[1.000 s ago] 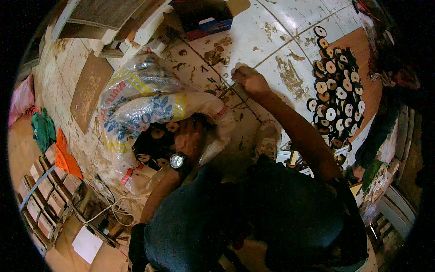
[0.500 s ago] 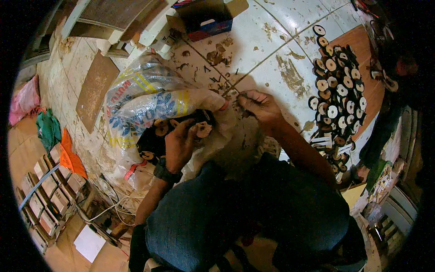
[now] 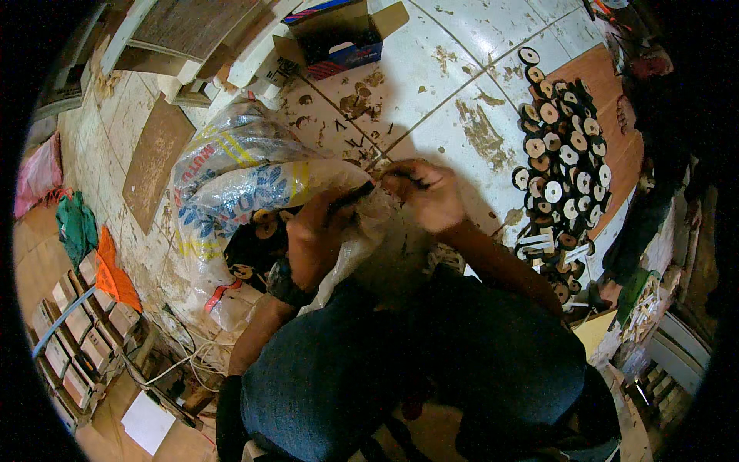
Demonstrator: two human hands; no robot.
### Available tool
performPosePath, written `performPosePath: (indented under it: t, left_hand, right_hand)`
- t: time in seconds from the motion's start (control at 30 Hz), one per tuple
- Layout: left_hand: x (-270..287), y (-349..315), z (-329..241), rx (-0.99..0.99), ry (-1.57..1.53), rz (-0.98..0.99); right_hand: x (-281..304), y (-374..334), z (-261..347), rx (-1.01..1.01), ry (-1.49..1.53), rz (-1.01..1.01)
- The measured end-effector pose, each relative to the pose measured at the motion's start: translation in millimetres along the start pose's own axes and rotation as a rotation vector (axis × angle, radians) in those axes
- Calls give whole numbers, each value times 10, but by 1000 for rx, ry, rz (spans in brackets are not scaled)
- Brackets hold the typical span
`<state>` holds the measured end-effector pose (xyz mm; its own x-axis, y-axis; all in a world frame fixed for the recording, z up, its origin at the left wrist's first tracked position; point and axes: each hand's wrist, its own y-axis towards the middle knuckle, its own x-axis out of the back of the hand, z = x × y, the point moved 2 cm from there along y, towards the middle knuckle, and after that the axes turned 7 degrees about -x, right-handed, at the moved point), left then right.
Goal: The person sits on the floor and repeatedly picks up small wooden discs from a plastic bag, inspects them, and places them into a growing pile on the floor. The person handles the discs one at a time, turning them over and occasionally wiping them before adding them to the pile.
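Observation:
In front of my knees lies a shiny woven plastic sack (image 3: 269, 181) with blue and yellow print, its mouth folded back. Inside it sit several black-edged round discs (image 3: 265, 223) with wood-coloured faces. My left hand (image 3: 317, 235) is over the sack's mouth, fingers curled around something dark that blur hides. Close to its right, my right hand (image 3: 431, 199) has its fingers pinched together near the sack's right edge. Whatever it grips is too small and smeared to name. The hands almost meet but appear slightly apart.
Small dark screw-like pieces (image 3: 354, 142) lie scattered on the dirty white tiles (image 3: 431, 100). An open cardboard box (image 3: 346, 58) stands at the far side. To the right, many similar discs (image 3: 566, 154) are heaped by a brown board (image 3: 608, 77). Another person's foot (image 3: 625, 114) shows there.
My left hand has lifted from the discs and moved right, toward my right hand. My right hand has turned inward and come slightly left and nearer. The whole view has shifted a little.

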<state>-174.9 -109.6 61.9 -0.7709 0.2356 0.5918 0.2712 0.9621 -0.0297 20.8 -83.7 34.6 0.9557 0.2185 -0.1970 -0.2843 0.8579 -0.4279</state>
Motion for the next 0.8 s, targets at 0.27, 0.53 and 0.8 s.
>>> performPosePath:
  t: [0.27, 0.53, 0.8]
  left_hand:
    - [-107, 95, -4, -444, 142, 51]
    - [-275, 47, 166, -422, 263, 151]
    - [-97, -675, 895, -118, 629, 350]
  right_hand:
    - [63, 94, -80, -101, 436, 257]
    - [207, 158, -355, -296, 122, 91]
    - [2523, 577, 0, -38, -1185, -841]
